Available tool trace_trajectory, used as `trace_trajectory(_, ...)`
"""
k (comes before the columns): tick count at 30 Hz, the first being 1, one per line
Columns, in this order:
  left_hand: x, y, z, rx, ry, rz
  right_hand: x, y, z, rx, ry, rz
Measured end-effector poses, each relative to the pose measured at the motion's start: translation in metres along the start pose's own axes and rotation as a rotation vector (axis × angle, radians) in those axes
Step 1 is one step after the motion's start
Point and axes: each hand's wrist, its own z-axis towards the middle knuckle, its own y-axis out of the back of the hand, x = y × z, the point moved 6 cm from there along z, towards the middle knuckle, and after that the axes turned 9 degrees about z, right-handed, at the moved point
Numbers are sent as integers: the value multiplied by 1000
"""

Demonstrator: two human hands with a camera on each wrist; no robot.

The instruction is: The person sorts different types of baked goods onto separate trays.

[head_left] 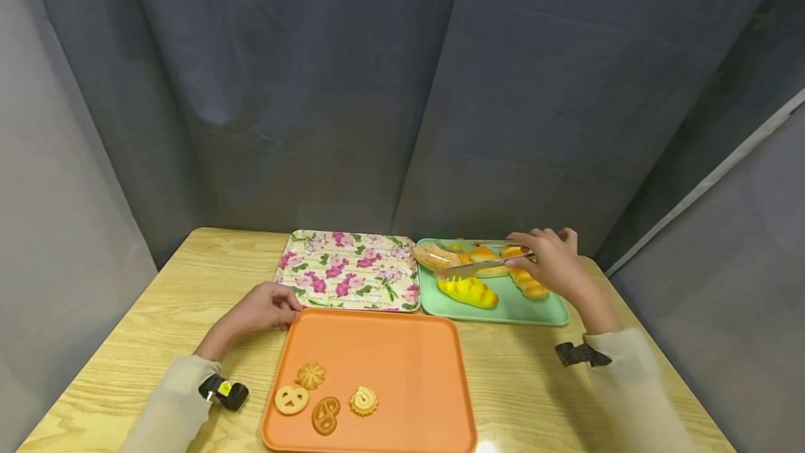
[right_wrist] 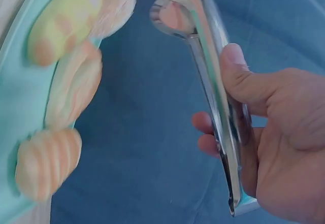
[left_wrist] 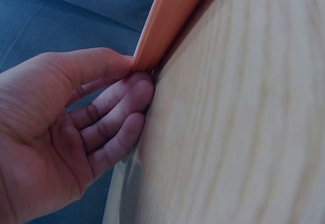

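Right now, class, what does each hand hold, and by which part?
Right hand grips metal tongs by the handle end. Left hand holds the orange tray at its corner.

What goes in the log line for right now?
left hand: holds orange tray corner | right hand: grips tongs over green tray

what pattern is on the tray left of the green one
The rectangular cream tray carries a pink flower and green leaf print, clearest in the head view.
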Motion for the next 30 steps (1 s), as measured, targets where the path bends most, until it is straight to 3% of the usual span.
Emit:
trace_trajectory(8, -1, 1, -2, 4, -19, -18, 45, -17, 3, -51, 112, 106)
trace_trajectory(20, 4, -1, 1, 9, -4, -18, 93, -50, 0, 25, 262, 276)
trace_trajectory(30, 4, 0, 1, 6, -4, -15, 114, -64, -7, 103, 387, 319)
